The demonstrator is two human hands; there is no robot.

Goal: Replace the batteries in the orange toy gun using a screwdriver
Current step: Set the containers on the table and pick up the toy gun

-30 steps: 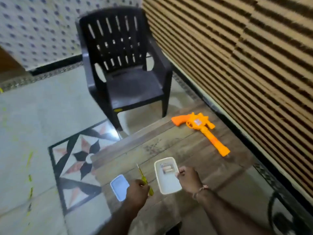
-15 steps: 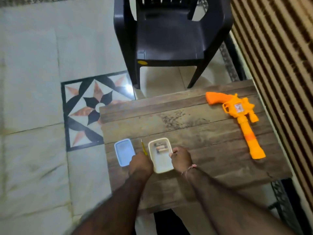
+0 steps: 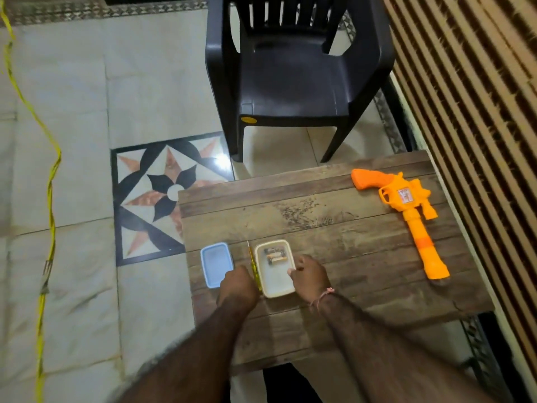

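Both hands sit where they did half a second ago. Left hand (image 3: 238, 282) grips yellow screwdriver (image 3: 252, 264), shaft pointing away. Right hand (image 3: 309, 279) pinches the near right rim of white tray (image 3: 277, 286), which holds what look like two batteries (image 3: 274, 255). Blue lid (image 3: 217, 264) lies near the table's (image 3: 334, 219) left edge. Orange toy gun (image 3: 406, 216) lies well apart, far right; bare wood between.
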